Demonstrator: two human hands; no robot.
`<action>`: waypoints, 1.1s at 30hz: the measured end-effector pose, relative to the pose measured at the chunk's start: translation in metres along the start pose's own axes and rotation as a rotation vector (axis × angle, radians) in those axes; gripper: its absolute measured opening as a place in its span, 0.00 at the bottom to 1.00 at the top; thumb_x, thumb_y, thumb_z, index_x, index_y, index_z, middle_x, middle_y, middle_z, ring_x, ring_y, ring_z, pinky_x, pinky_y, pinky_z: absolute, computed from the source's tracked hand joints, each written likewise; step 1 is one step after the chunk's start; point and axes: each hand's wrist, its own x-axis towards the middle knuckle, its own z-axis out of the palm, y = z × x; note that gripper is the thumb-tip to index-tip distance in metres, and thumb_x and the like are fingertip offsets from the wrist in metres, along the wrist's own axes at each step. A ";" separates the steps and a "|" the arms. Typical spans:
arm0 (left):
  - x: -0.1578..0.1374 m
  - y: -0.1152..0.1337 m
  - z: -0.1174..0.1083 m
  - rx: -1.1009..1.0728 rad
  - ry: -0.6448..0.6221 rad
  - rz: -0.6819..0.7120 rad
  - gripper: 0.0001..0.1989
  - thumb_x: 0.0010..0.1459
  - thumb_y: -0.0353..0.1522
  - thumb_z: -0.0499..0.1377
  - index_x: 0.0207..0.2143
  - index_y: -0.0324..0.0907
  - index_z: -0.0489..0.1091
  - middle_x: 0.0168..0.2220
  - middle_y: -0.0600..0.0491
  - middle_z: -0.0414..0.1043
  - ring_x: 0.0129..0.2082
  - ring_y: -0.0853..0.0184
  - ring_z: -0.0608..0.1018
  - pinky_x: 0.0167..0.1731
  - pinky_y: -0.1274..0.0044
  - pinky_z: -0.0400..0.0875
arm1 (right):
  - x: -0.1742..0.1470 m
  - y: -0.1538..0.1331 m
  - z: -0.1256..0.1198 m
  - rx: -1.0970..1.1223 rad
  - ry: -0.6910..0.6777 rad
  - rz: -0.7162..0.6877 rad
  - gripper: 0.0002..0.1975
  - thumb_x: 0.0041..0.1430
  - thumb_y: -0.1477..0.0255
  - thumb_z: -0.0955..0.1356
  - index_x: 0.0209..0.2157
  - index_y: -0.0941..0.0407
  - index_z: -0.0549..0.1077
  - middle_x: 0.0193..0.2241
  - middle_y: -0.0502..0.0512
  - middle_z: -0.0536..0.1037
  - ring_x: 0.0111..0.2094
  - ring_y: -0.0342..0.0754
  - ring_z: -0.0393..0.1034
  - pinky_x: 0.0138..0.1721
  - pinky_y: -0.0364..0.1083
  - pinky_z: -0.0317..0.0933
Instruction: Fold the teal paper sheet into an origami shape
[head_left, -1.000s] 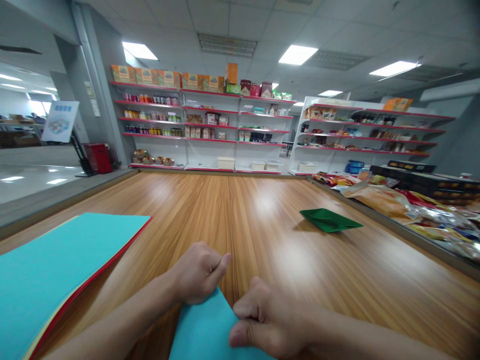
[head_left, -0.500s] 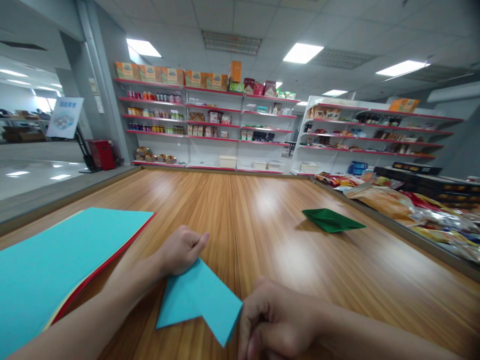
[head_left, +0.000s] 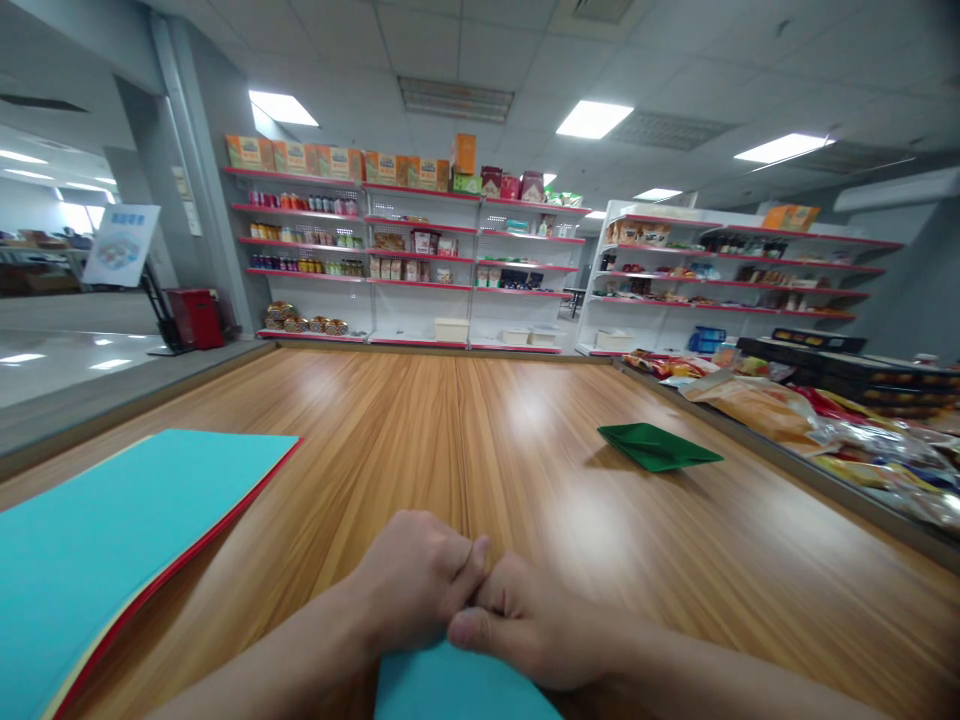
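Note:
A folded sheet of light-blue paper [head_left: 457, 685] lies at the near edge of the view, partly under my hands and cut off by the frame. My left hand [head_left: 420, 580] is closed on its far end, fingers curled. Pressed up against it, my right hand [head_left: 529, 625] is also closed on the paper, its thumb lying over the top edge. The fingertips of both hands are mostly hidden. Farther off to the right rests a folded dark-green paper piece [head_left: 660, 447], which neither hand touches.
On the left lies a stack of coloured paper sheets [head_left: 150, 520], blue on top with cream and red below. Packaged snacks [head_left: 772, 410] line the right side beyond the edge of the wooden table [head_left: 375, 430]. Stocked shelves [head_left: 420, 240] stand behind.
My hands have come together at the far end of the blue paper, the left moving right and nearer, the right moving left. The paper has turned and shifted toward me.

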 end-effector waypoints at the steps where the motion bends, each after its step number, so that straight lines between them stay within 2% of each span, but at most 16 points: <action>1: 0.000 0.000 0.001 -0.018 0.004 -0.002 0.26 0.64 0.32 0.44 0.13 0.39 0.63 0.11 0.56 0.59 0.13 0.75 0.55 0.19 0.76 0.43 | -0.001 -0.001 0.000 -0.010 -0.014 0.012 0.26 0.61 0.58 0.62 0.15 0.59 0.54 0.14 0.43 0.51 0.17 0.34 0.46 0.18 0.38 0.41; 6: -0.003 -0.016 0.001 -0.098 0.036 -0.017 0.26 0.63 0.32 0.45 0.12 0.38 0.57 0.11 0.57 0.54 0.13 0.76 0.52 0.18 0.77 0.44 | -0.004 -0.008 -0.003 -0.052 -0.003 0.022 0.23 0.58 0.66 0.65 0.15 0.59 0.54 0.14 0.42 0.48 0.16 0.33 0.42 0.16 0.38 0.38; 13: -0.008 -0.039 0.001 -0.107 0.070 -0.076 0.27 0.63 0.33 0.46 0.10 0.38 0.54 0.11 0.59 0.47 0.13 0.77 0.50 0.18 0.78 0.43 | -0.003 -0.005 -0.002 0.045 -0.006 0.021 0.24 0.55 0.65 0.68 0.15 0.59 0.55 0.13 0.41 0.50 0.16 0.32 0.43 0.14 0.36 0.37; 16: -0.011 -0.048 -0.001 -0.097 0.050 -0.113 0.27 0.62 0.33 0.46 0.09 0.38 0.54 0.11 0.60 0.46 0.12 0.77 0.50 0.18 0.79 0.43 | -0.004 -0.003 0.001 0.208 -0.090 0.113 0.23 0.52 0.61 0.70 0.16 0.59 0.57 0.12 0.41 0.55 0.14 0.32 0.46 0.13 0.34 0.41; 20: -0.015 -0.057 -0.002 -0.111 0.028 -0.154 0.26 0.62 0.34 0.46 0.10 0.38 0.51 0.12 0.60 0.43 0.12 0.78 0.50 0.18 0.79 0.44 | -0.007 0.002 0.004 0.370 -0.220 0.172 0.20 0.53 0.60 0.69 0.20 0.60 0.64 0.14 0.46 0.68 0.12 0.34 0.59 0.13 0.34 0.51; 26: -0.019 -0.059 0.001 -0.168 -0.028 -0.161 0.25 0.62 0.35 0.46 0.12 0.39 0.47 0.15 0.61 0.39 0.13 0.78 0.49 0.19 0.79 0.43 | -0.007 0.002 0.001 0.468 -0.282 0.204 0.16 0.52 0.64 0.70 0.21 0.61 0.67 0.16 0.47 0.70 0.12 0.35 0.60 0.10 0.34 0.53; 28: -0.020 -0.056 0.003 -0.144 -0.017 -0.185 0.25 0.62 0.35 0.46 0.13 0.39 0.48 0.15 0.61 0.40 0.14 0.78 0.50 0.19 0.78 0.43 | -0.007 0.001 0.001 0.474 -0.261 0.240 0.16 0.55 0.64 0.68 0.22 0.61 0.67 0.15 0.47 0.70 0.11 0.35 0.59 0.09 0.34 0.52; 33: -0.016 -0.035 0.007 -0.072 0.028 -0.230 0.25 0.62 0.37 0.46 0.12 0.38 0.51 0.14 0.60 0.44 0.15 0.77 0.50 0.21 0.77 0.43 | -0.006 0.006 0.005 0.372 -0.066 0.228 0.18 0.57 0.63 0.66 0.19 0.58 0.62 0.11 0.44 0.65 0.09 0.35 0.56 0.08 0.33 0.45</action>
